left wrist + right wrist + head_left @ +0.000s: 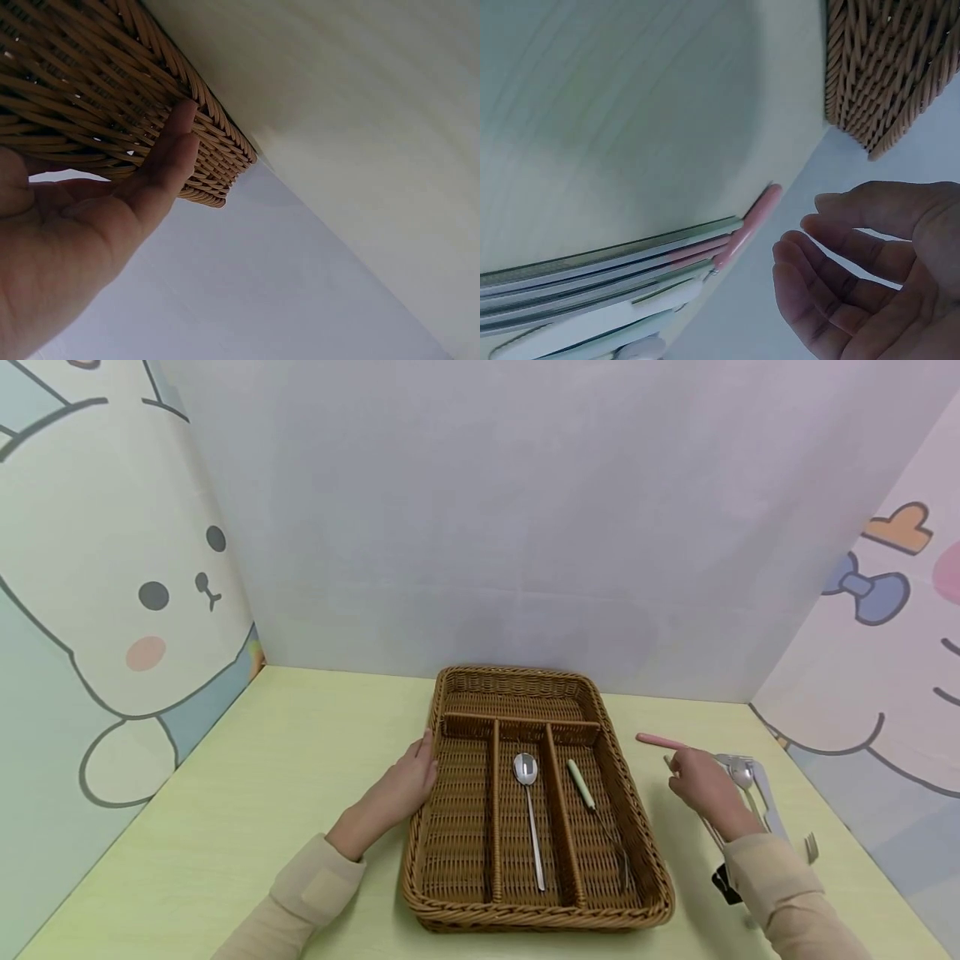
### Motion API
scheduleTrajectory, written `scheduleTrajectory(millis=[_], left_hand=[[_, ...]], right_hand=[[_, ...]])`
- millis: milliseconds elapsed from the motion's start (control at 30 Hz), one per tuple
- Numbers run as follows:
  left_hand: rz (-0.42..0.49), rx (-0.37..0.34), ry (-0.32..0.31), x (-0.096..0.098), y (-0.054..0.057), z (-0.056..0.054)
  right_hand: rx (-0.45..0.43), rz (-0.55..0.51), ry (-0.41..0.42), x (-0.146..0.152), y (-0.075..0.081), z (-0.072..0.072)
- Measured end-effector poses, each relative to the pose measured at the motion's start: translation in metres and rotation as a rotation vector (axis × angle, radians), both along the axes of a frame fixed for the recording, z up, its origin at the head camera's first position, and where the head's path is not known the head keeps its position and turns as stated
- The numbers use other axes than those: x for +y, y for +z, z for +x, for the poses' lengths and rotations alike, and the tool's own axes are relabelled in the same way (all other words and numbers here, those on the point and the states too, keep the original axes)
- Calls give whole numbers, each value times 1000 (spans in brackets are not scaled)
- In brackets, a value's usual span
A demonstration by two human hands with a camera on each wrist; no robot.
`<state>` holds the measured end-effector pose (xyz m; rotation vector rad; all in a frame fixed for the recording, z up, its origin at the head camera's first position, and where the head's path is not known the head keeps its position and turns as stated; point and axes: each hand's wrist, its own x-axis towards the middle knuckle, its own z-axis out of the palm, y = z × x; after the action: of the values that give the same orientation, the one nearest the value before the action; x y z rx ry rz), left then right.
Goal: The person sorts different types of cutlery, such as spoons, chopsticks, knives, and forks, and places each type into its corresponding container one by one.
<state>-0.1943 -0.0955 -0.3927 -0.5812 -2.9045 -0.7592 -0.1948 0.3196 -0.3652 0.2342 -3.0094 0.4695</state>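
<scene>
A brown wicker cutlery basket (pixel 497 810) with several compartments stands on the table. My left hand (pixel 408 777) touches its left side, fingers straight along the outer wall (pixel 105 90). A silver spoon (pixel 531 827) lies in the middle long compartment. In the right one is a utensil with a pale green handle (pixel 581 785); its far end is hard to make out. My right hand (pixel 705 785) hovers over loose cutlery right of the basket, its fingers (pixel 832 292) loosely bent and holding nothing. A pink handle (pixel 750 225) and a white handle (pixel 592 326) lie among that cutlery.
Another spoon (pixel 741 772), a grey-blue piece (pixel 768 802) and fork tines (pixel 812 847) show around my right forearm. A small black object (pixel 724 885) is partly hidden by the sleeve. A pale wall (pixel 517 527) rises behind the table, with cartoon-printed panels at both sides.
</scene>
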Motion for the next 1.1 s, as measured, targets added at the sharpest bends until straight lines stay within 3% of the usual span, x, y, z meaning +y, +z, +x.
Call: scheduleTrajectory(millis=[367, 1100], left_hand=[[4, -8, 2, 0, 0, -1], [6, 12, 3, 1, 2, 1]], right_hand=[[-89, 67, -114, 19, -7, 8], [-111, 74, -140, 30, -21, 10]])
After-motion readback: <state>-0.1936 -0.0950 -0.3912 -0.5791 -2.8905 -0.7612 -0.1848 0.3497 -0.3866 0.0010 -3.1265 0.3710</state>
